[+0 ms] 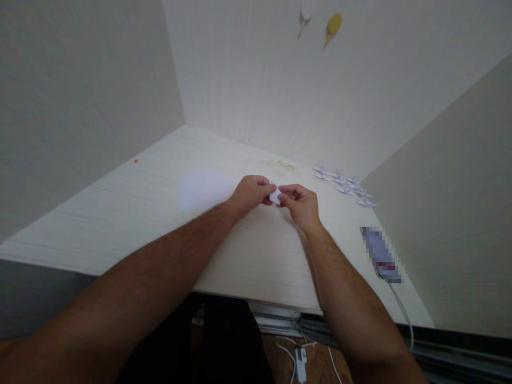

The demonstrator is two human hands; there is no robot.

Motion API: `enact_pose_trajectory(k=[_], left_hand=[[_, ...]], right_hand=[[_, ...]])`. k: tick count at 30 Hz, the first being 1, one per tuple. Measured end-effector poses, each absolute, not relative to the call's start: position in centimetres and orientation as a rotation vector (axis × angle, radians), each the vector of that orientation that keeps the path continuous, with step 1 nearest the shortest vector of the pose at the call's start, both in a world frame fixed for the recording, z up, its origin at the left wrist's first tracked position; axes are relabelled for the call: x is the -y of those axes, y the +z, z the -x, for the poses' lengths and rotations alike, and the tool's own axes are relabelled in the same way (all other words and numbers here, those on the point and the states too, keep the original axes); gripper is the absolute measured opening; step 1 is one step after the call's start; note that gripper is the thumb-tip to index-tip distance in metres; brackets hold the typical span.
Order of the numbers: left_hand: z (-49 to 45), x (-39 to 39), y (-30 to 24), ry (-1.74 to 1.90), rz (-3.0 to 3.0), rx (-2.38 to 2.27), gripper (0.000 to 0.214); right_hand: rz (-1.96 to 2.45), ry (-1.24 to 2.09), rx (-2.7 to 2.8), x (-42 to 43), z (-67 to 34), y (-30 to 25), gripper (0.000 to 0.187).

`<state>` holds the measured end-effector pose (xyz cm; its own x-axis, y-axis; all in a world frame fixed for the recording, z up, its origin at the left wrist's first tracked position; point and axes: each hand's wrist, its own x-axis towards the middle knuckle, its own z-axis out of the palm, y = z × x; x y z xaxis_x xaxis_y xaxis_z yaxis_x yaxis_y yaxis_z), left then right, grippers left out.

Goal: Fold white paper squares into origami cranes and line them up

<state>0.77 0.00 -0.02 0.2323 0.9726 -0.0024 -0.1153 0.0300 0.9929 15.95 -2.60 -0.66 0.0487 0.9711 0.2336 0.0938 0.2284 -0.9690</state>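
Left hand [253, 192] and right hand [301, 205] pinch white paper [274, 197].

no words or numbers can be read; no labels either.

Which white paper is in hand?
The small white piece, pinched by both the left hand and the right hand. The larger flat paper lies left of it and the folded shapes sit to its right, both unheld.

- The light is soft and a bit dim.
- The left wall [80, 80] looks darker than the desk [256, 256].
- A soft shadow falls near the right hand [302, 208].
- Big squares hide the phone [380, 253].
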Motion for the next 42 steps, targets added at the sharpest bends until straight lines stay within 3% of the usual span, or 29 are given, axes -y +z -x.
enact_pose_trajectory(k=[23,42], left_hand=[[-0.4,0.2,0.4,0.995,-1.070,-0.869,0.023],[-0.6,-0.1,0.1,1.029,-1.182,-0.963,0.009]], right_hand=[[1.172,0.518,1.774,2.7,-17.1,-1.3,0.013],[1.180,0.500,1.809,2.6,-17.3,-1.6,0.015]])
